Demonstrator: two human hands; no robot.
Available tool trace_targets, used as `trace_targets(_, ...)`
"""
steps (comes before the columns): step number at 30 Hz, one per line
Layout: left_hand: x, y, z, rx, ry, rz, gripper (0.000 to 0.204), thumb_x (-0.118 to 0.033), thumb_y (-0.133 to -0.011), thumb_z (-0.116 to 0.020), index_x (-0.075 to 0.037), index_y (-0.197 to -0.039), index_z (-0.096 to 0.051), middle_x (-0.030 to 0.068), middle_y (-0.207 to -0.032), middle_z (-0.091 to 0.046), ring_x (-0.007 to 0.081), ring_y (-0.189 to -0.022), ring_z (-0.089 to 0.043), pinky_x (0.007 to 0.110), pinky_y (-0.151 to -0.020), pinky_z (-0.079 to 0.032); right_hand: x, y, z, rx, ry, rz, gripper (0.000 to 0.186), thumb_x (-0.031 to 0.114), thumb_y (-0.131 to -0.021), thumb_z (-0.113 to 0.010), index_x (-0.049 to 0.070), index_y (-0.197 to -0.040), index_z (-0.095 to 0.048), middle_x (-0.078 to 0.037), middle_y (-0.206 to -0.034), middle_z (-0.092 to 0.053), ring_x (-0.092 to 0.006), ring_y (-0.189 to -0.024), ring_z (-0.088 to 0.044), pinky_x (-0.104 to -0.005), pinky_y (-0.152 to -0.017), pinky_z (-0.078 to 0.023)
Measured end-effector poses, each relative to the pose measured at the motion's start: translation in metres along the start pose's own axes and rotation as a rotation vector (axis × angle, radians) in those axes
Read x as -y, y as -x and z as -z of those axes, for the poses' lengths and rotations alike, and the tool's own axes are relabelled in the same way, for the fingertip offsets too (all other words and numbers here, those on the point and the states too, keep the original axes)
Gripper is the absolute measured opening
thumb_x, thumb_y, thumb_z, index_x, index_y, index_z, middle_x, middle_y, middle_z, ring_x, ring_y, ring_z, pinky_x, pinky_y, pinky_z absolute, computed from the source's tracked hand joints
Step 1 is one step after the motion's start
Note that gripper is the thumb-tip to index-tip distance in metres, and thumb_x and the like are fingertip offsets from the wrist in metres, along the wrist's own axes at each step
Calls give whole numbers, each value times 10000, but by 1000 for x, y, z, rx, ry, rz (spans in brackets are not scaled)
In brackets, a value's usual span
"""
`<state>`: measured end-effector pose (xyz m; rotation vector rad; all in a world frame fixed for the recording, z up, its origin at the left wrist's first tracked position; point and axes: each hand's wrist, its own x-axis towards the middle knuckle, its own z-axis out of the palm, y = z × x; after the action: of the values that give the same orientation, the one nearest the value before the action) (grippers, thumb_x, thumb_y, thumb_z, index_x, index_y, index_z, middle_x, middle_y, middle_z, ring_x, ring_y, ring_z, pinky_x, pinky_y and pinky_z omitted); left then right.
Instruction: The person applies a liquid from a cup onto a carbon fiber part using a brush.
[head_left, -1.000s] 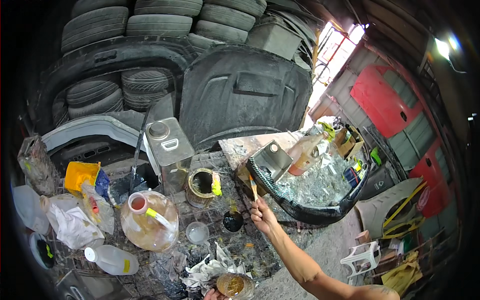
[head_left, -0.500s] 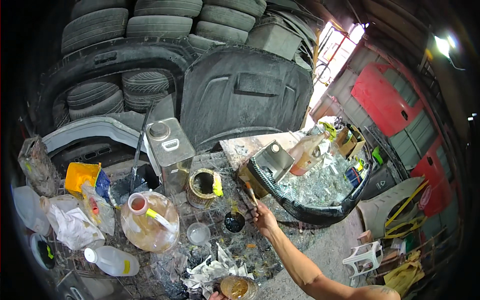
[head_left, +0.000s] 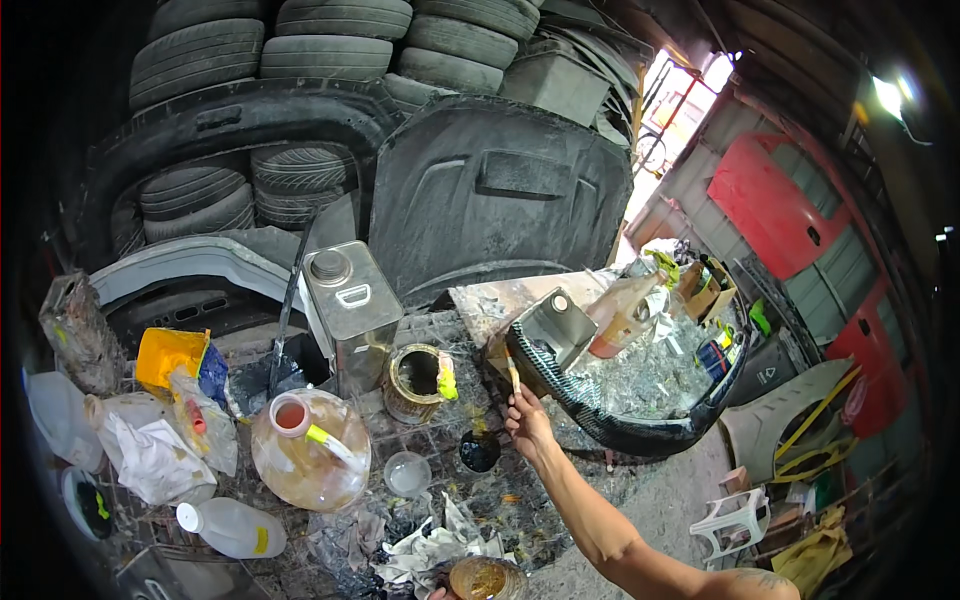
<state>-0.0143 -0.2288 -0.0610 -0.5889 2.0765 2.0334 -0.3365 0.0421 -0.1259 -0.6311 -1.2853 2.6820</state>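
My right hand (head_left: 526, 418) is closed around the handle of a small paintbrush (head_left: 515, 379). The bristles point away from me, against or just over the left end of a curved black part with a carbon-fibre weave (head_left: 575, 398); whether they touch cannot be told. At the lower edge, fingers of my left hand (head_left: 438, 594) show beside a clear jar (head_left: 488, 577) of amber liquid, apparently gripping it; most of that hand is out of frame. Crumpled white paper (head_left: 440, 547) lies beyond the jar. Nearer the brush, a cup of dark liquid (head_left: 480, 452) stands on the bench.
Left of the cups are an open tin (head_left: 414, 384), a large stained jug (head_left: 312, 450), a white-capped bottle (head_left: 230, 525) and a metal can (head_left: 350, 300). A rectangular metal can (head_left: 557, 330) stands by the curved part. Tyres and black panels line the back.
My right hand has turned the brush more upright, and its bristles are now farther away along the black part's left end. The whole view has shifted slightly; the jar stays low.
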Motion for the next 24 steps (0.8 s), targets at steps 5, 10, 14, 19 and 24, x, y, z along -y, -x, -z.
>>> trace_targets(5,-7,-1,2,-8,71,5,661,-389,-876,-703,-53,-1373,-425,118,-1232,-647,247,-990,-670,338,-818,-521,-9,1,2,21,-54,7,345,94,-992,-525,136,-1329,-464,-5,-901,-523,-66,-635,-429,-197,-497,-346)
trace_targets(10,-28,0,5,97,400,100,652,-86,-860,-689,-81,-1384,-302,103,-1293,-482,217,-1184,-472,322,-961,-406,-9,12,3,21,-44,8,317,106,-1002,-511,151,-1314,-474,-1,-903,-519,-63,-635,-422,-190,-494,-342)
trace_targets(14,-30,0,4,94,367,103,642,-80,-864,-677,-82,-1383,-300,106,-1294,-480,217,-1192,-469,322,-971,-405,-9,23,3,2,-53,-1,295,114,-1007,-507,157,-1298,-483,1,-900,-512,-60,-632,-411,-183,-493,-339)
trace_targets(19,-47,0,3,81,441,123,646,-66,-854,-688,-80,-1375,-306,106,-1291,-480,215,-1189,-469,329,-969,-404,-7,37,10,-25,-76,-3,296,114,-1005,-509,161,-1296,-482,3,-900,-505,-63,-626,-398,-191,-493,-333)
trace_targets(24,-35,-3,7,89,484,98,630,-67,-865,-687,-78,-1375,-317,115,-1302,-476,216,-1190,-469,339,-972,-404,-7,49,18,3,-164,-11,253,98,-991,-537,175,-1229,-499,-4,-899,-518,-69,-641,-421,-199,-499,-332)
